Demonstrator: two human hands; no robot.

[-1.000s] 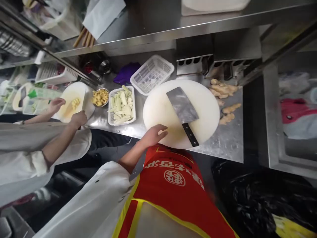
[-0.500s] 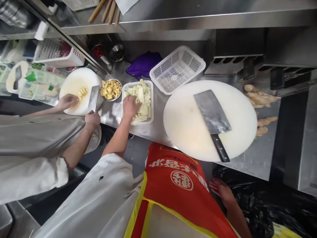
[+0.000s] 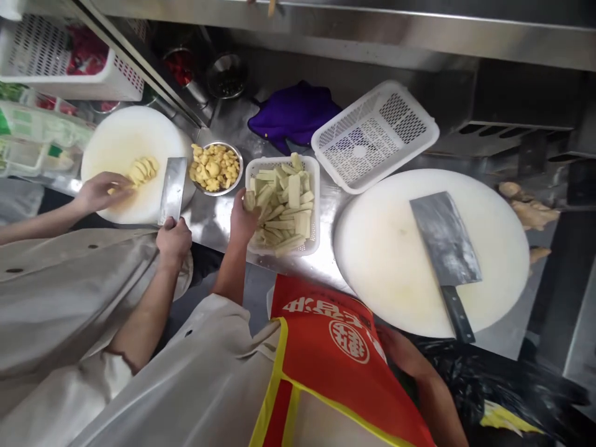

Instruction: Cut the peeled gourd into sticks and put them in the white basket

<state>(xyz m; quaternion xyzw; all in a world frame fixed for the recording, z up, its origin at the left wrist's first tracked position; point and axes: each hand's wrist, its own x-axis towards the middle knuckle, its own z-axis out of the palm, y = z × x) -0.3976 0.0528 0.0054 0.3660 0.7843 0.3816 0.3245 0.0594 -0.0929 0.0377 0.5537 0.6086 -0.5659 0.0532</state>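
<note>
A co-worker's hand (image 3: 174,239) grips a knife (image 3: 173,189); best keep well clear of that blade. A bowl (image 3: 240,160) of yellow pieces stands close to the basket (image 3: 316,208), so the wrist should pass without nudging it. The left hand (image 3: 243,220) has its fingers partly curled at the basket's left edge; whether they hold rim or strips (image 3: 284,202), I cannot tell. The strips lie heaped inside, so a light, level touch should avoid spills. The right hand (image 3: 400,351), half hidden beside the apron (image 3: 326,347), shows no readable grip. Sleeves should avoid the cleaver (image 3: 444,239).
</note>
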